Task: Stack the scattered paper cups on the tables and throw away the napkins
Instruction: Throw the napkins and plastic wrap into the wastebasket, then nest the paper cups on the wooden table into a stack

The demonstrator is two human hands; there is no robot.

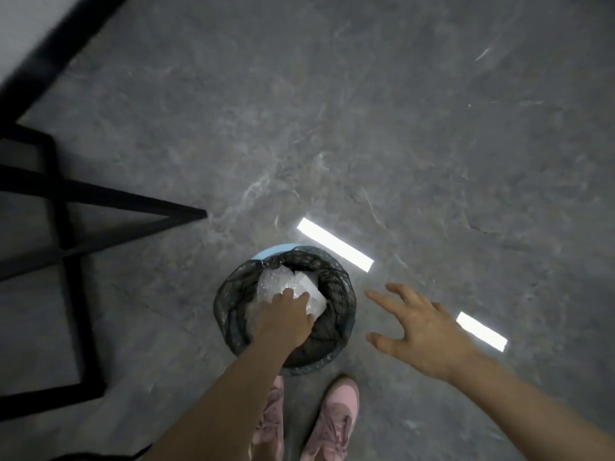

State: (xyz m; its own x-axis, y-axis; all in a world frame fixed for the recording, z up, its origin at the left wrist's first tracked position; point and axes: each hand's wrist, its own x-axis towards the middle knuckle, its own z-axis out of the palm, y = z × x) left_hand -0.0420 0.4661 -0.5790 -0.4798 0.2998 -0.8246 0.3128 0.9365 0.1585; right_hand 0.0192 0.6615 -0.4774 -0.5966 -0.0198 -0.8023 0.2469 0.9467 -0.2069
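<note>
A round trash bin (pixel 336 281) with a black bag and a light blue rim stands on the floor just ahead of my feet. White napkins (pixel 314 296) and crinkled clear plastic (pixel 271 286) lie inside it. My left hand (pixel 283 317) reaches down into the bin, its fingers curled over a napkin and their tips hidden. To the right of the bin my right hand (pixel 416 324) hovers above the floor with fingers spread, holding nothing. No paper cups are in view.
A black metal table frame (pixel 63 207) with slanted legs stands to the left, its white top (pixel 30 24) at the upper left corner. Grey stone floor (pixel 366 128) stretches ahead with two bright light reflections. My pink shoes (pixel 332 417) are behind the bin.
</note>
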